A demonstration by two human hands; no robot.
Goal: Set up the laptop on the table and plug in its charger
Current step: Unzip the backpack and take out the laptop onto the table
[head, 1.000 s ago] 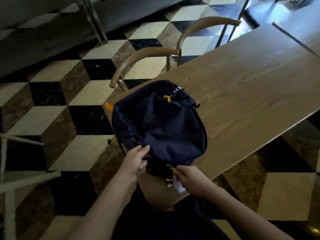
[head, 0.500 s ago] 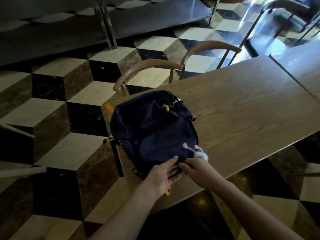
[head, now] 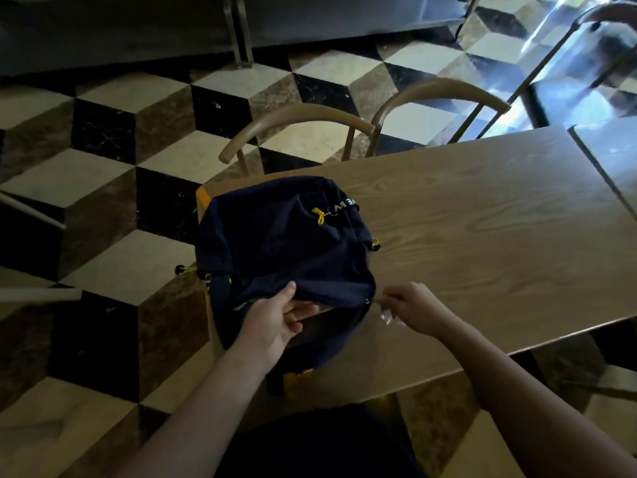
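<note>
A dark navy backpack point(head: 282, 250) with yellow pull cords lies flat on the left end of a wooden table point(head: 482, 243). My left hand point(head: 275, 319) grips the near edge of the bag's fabric beside a partly opened zipper. My right hand point(head: 413, 308) is pinched on the zipper pull at the bag's right corner, with a small clear tag hanging under the fingers. A dark gap shows along the zipper line. No laptop or charger is visible; the bag's inside is hidden.
Two curved-back wooden chairs point(head: 296, 122) point(head: 437, 94) stand at the table's far side. A second table point(head: 610, 146) adjoins on the right. The floor is a checkered cube-pattern tile point(head: 138, 188). A metal frame leg point(head: 238, 29) stands at the back.
My right hand has drawn the zipper pull to the right, opening a gap along the bag's near edge. My left hand shifted left and now grips the fabric.
</note>
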